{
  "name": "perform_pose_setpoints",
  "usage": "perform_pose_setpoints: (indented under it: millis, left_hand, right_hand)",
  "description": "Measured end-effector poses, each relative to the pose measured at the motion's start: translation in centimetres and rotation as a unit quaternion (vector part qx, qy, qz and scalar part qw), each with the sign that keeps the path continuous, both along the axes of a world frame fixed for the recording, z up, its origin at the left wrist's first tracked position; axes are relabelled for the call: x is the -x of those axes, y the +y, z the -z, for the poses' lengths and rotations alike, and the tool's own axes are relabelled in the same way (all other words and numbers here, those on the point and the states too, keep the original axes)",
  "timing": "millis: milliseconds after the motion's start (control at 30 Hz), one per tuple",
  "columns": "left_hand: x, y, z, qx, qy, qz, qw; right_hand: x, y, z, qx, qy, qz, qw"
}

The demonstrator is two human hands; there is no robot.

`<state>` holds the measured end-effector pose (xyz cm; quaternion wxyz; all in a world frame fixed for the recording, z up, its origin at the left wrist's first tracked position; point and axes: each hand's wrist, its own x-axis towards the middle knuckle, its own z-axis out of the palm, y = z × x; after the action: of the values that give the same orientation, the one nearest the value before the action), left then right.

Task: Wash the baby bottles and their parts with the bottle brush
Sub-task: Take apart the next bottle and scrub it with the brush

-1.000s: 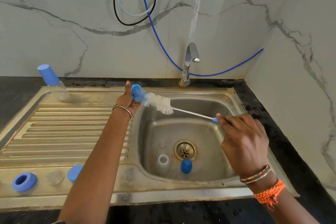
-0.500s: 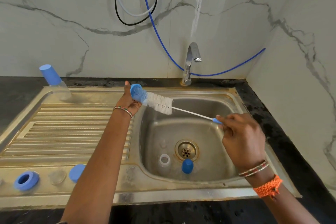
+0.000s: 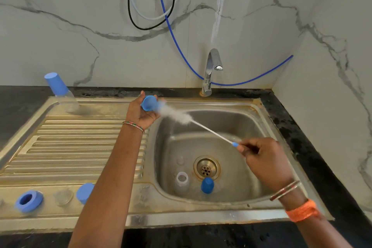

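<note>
Small blue plastic bottle cap [image 3: 149,103]: held above far-left rim of sink, opening turned toward the brush. Left hand [image 3: 140,111] cups it, fingers and thumb curled round its sides. Bottle brush w/ white bristles, thin white stem [image 3: 211,131] and blue handle tip: bristle head meets the cap mouth, blurred, so prob. mid-stroke. Right hand [image 3: 265,159] pinches the handle end, fingers curled around it, over right half of basin.

Step in hand (judged): scrubbing inside of cap.
- Keep cap mouth square to the brush so bristles reach the bottom, not just the rim.
- Rotate cap or twist stem; short strokes. Long thin stem flexes, grip nearer the bristles gives more control.
- Hold over steel sink basin [image 3: 241,183] so drips fall in.

Still to wash, prob.: clear bottle body [image 3: 182,182] and blue dome cap [image 3: 207,185] near the drain. Near left on drainboard: blue screw ring [image 3: 29,201], clear part [image 3: 64,197], blue cap [image 3: 84,192]. Far left: capped clear bottle [image 3: 60,91]. Tap [image 3: 211,70]: no water visible.
</note>
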<state>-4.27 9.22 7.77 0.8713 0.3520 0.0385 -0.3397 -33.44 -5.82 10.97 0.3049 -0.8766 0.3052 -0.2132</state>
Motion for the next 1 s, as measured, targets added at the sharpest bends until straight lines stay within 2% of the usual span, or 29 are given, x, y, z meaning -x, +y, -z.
perform_pose_setpoints:
  millis: [33, 67, 100, 133, 200, 233, 267, 300, 333, 367, 400, 433, 467, 500, 533, 567, 600, 633, 667, 767, 800, 833, 867, 900, 933, 967, 1000]
  left_hand:
    - [0.0, 0.1, 0.0, 0.025, -0.003, 0.000, 1.000]
    - [0.0, 0.3, -0.1, 0.040, -0.009, 0.000, 0.999]
    - [-0.1, 0.3, 0.0, 0.049, -0.012, 0.002, 0.999]
    - [-0.1, 0.4, 0.0, 0.053, -0.016, 0.003, 0.998]
    - [0.0, 0.5, -0.1, 0.068, -0.033, 0.006, 0.997]
    - [0.2, 0.5, -0.2, 0.073, -0.047, 0.012, 0.996]
    - [0.3, 0.5, -0.2, 0.071, -0.057, 0.016, 0.996]
    - [0.3, 0.6, -0.2, 0.068, -0.060, 0.017, 0.996]
    - [0.3, 0.6, -0.2, 0.072, -0.059, 0.017, 0.995]
    - [0.3, 0.5, -0.2, 0.083, -0.055, 0.017, 0.995]
    - [0.2, 0.5, -0.3, 0.096, -0.054, 0.019, 0.994]
    - [0.1, 0.5, -0.3, 0.105, -0.051, 0.018, 0.993]
    - [0.0, 0.6, -0.4, 0.106, -0.050, 0.016, 0.993]
    - [-0.1, 0.6, -0.2, 0.090, -0.055, 0.013, 0.994]
    - [-0.4, 0.7, -0.1, 0.058, -0.064, 0.016, 0.996]
    - [-0.6, 0.7, 0.1, 0.016, -0.070, 0.025, 0.997]
    - [-0.7, 0.6, 0.1, -0.024, -0.068, 0.037, 0.997]
    - [-0.8, 0.5, 0.1, -0.052, -0.056, 0.046, 0.996]
    - [-0.7, 0.4, 0.1, -0.067, -0.037, 0.048, 0.996]
    - [-0.4, 0.2, 0.0, -0.058, 0.017, 0.003, 0.998]
    - [-0.2, 0.3, -0.1, -0.055, 0.015, 0.001, 0.998]
    - [-0.1, 0.3, -0.2, -0.053, 0.004, 0.003, 0.999]
    - [0.0, 0.4, -0.1, -0.048, -0.010, 0.002, 0.999]
    - [0.0, 0.4, -0.1, -0.040, -0.021, 0.000, 0.999]
    - [0.1, 0.6, 0.0, -0.035, -0.029, -0.004, 0.999]
    - [0.1, 0.7, 0.0, -0.032, -0.039, -0.003, 0.999]
    - [0.0, 0.9, 0.0, -0.032, -0.048, -0.003, 0.998]
  right_hand:
    - [-0.1, 0.0, -0.4, -0.161, 0.045, -0.013, 0.986]
    - [-0.1, 0.0, -0.7, -0.288, 0.078, -0.025, 0.954]
    - [0.1, -0.1, -0.7, -0.320, 0.094, -0.045, 0.942]
    - [0.1, -0.1, -0.5, -0.283, 0.083, -0.065, 0.953]
    - [0.5, 0.1, -0.2, -0.064, 0.012, -0.061, 0.996]
    - [0.5, 0.3, -0.2, -0.002, -0.028, -0.040, 0.999]
    - [0.4, 0.4, -0.2, -0.015, -0.048, -0.028, 0.998]
    - [0.2, 0.2, -0.2, -0.103, -0.038, -0.025, 0.994]
    - [0.1, 0.2, -0.4, -0.232, -0.003, -0.029, 0.972]
    - [0.2, 0.4, -0.8, -0.354, 0.048, -0.036, 0.933]
    - [0.2, 0.6, -1.2, -0.429, 0.091, -0.040, 0.898]
    - [0.2, 0.7, -1.3, -0.446, 0.115, -0.048, 0.886]
    - [0.2, 0.8, -1.3, -0.426, 0.115, -0.053, 0.896]
    - [0.2, 0.9, -1.3, -0.349, 0.103, -0.064, 0.929]
    - [0.3, 1.0, -1.0, -0.216, 0.088, -0.063, 0.970]
    - [0.4, 0.9, -0.7, -0.055, 0.072, -0.055, 0.994]
    - [0.4, 0.7, -0.4, 0.088, 0.052, -0.045, 0.994]
    - [0.5, 0.6, -0.2, 0.205, 0.028, -0.030, 0.978]
    - [0.6, 0.7, -0.1, 0.281, -0.004, -0.024, 0.960]
    - [0.8, 1.0, 0.1, 0.358, -0.060, -0.017, 0.932]
    - [0.7, 1.1, 0.3, 0.321, -0.048, -0.001, 0.946]
    - [0.4, 1.0, -0.2, 0.228, -0.014, 0.011, 0.973]
    - [0.0, 0.9, -0.5, 0.082, 0.037, -0.004, 0.996]
    - [-0.2, 0.6, -0.7, -0.088, 0.084, -0.038, 0.992]
    - [-0.2, 0.3, -0.7, -0.188, 0.114, -0.058, 0.974]
    - [-0.2, 0.2, -0.4, -0.181, 0.128, -0.073, 0.972]
    - [-0.3, 0.3, -0.1, -0.106, 0.127, -0.073, 0.983]
